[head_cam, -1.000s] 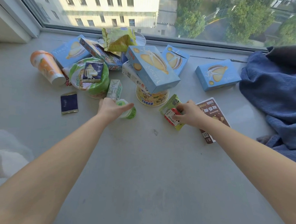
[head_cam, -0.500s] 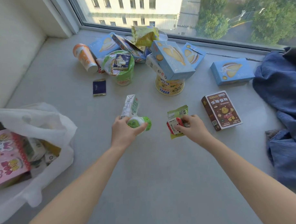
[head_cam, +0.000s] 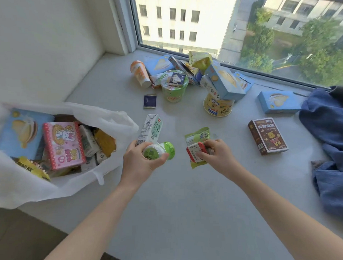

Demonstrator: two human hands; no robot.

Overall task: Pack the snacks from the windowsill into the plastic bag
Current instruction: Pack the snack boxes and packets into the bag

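Observation:
My left hand grips a small green-and-white bottle together with a white-and-green milk carton, lifted above the sill. My right hand pinches a small red-and-white pack and a green snack packet. The white plastic bag lies open at the left edge of the sill, just left of my left hand, with a pink rabbit box, a blue box and several other snacks inside. More snacks are piled by the window: blue boxes, a green cup, a yellow tub.
A brown bear box and a lone blue box lie right of centre. A small dark sachet lies on the grey sill. A blue cloth covers the right end. An orange cup lies on its side.
Both hands have lifted their items off the sill and drawn them toward me and leftward. The view has swung left, bringing the open bag fully into sight.

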